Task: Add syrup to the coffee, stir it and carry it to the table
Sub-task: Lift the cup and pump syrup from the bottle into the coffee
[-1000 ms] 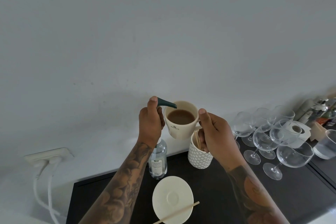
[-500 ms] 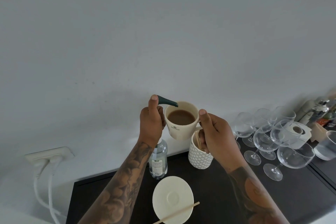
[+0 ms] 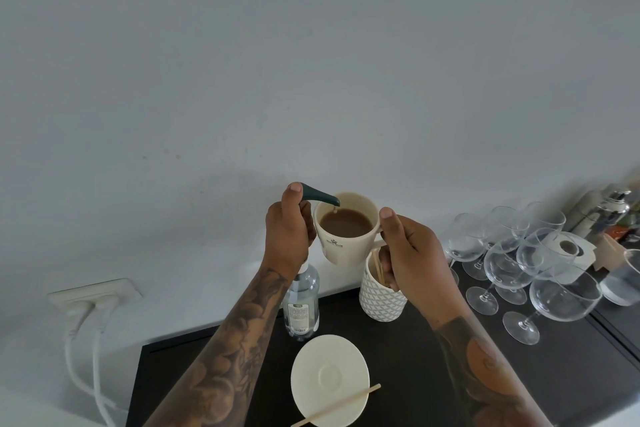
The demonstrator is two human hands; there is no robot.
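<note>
1. Since the frames before, very little has moved: both hands and the cup keep almost the same place, but now a drop of syrup hangs from the tip of the pump spout, where none showed before.
2. Head view, left side: the left hand point(image 3: 289, 234) is curled around the top of the syrup bottle point(image 3: 301, 302), and its thumb presses on the back end of the dark green pump spout point(image 3: 320, 197). The spout tip is over the near-left rim of the cup.
3. Head view, middle: the right hand point(image 3: 412, 253) holds the cream cup point(image 3: 346, 230) by its handle, with the fingers curled and the thumb up beside the rim. The cup is in the air above the dark counter point(image 3: 433, 357), just beside the spout, and brown coffee point(image 3: 346, 222) fills it about halfway.
4. Under the right hand stands a patterned holder point(image 3: 381, 298) with wooden sticks inside.
5. Nearer to the camera a cream saucer point(image 3: 329, 380) lies on the counter, and a wooden stir stick point(image 3: 337, 404) lies across its near edge.
6. On the right stand several wine glasses point(image 3: 512, 263), close together.
7. On the wall at the left there is a socket point(image 3: 93, 295) with white plugs in it.
</note>
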